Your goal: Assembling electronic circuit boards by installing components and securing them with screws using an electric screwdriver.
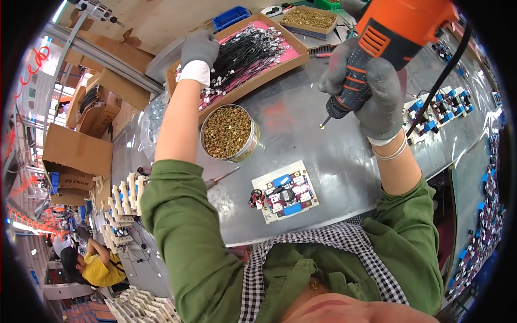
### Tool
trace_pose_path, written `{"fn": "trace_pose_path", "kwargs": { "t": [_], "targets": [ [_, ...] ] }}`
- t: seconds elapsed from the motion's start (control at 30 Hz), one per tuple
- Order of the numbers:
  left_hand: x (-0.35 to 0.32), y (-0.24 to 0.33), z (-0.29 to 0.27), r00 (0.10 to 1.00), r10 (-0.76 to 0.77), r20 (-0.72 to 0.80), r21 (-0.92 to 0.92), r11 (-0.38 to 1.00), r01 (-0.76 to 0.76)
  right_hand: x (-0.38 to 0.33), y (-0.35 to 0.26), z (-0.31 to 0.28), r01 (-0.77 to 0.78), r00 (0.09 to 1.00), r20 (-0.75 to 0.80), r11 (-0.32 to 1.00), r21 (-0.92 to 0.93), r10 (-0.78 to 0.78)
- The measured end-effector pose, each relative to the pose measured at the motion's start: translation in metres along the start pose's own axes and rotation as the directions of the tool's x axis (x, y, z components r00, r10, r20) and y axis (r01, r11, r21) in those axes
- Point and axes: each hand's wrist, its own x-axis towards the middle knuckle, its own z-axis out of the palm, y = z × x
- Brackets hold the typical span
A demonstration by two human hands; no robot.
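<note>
My right hand [379,102], in a grey glove, is wrapped round the black grip of an orange power screwdriver [374,46]. Its bit points down and left over the metal table, with a small brassy tip at the end. My left hand [199,48], also gloved, is at the left side of a cardboard tray holding a heap of black cables [247,56] with white connectors. Its fingertips are hidden, so a hold on a cable cannot be made out. Between my arms lies a white-based circuit board [285,192] with blue and black components.
A round tub of brassy screws [227,132] stands beside my left forearm, with a loose screwdriver [222,176] below it. More circuit boards [439,113] lie at the right, past the tool's black cord [444,81]. A person in yellow [101,268] works at far left.
</note>
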Motion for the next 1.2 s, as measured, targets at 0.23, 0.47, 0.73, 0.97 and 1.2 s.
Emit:
{"fn": "trace_pose_path", "kwargs": {
  "t": [0.23, 0.47, 0.73, 0.97, 1.2],
  "targets": [
    [-0.007, -0.03, -0.036, 0.999, -0.011, -0.032, -0.349, 0.937, -0.001, -0.012, -0.022, 0.013, 0.0, 1.0, -0.021, 0.984, 0.178, 0.004],
    [-0.07, -0.061, -0.046, 0.982, 0.068, -0.177, -0.183, 0.978, -0.1, -0.022, -0.016, 0.013, 0.08, 0.99, 0.106, 0.993, 0.083, -0.089],
    [-0.292, -0.043, -0.088, 0.99, -0.106, -0.096, -0.679, 0.734, 0.012, -0.018, 0.031, 0.049, -0.095, 0.895, 0.231, 0.343, 0.934, -0.381],
    [-0.427, -0.014, -0.032, 0.96, -0.162, -0.227, -0.568, 0.823, 0.005, -0.057, 0.002, 0.069, -0.159, 0.985, 0.093, 0.972, 0.175, 0.144],
    [-0.444, -0.008, 0.002, 0.87, 0.188, -0.455, -0.175, 0.939, -0.294, -0.072, 0.016, 0.069, -0.136, 0.983, 0.135, 0.986, 0.097, 0.122]
  ]
}}
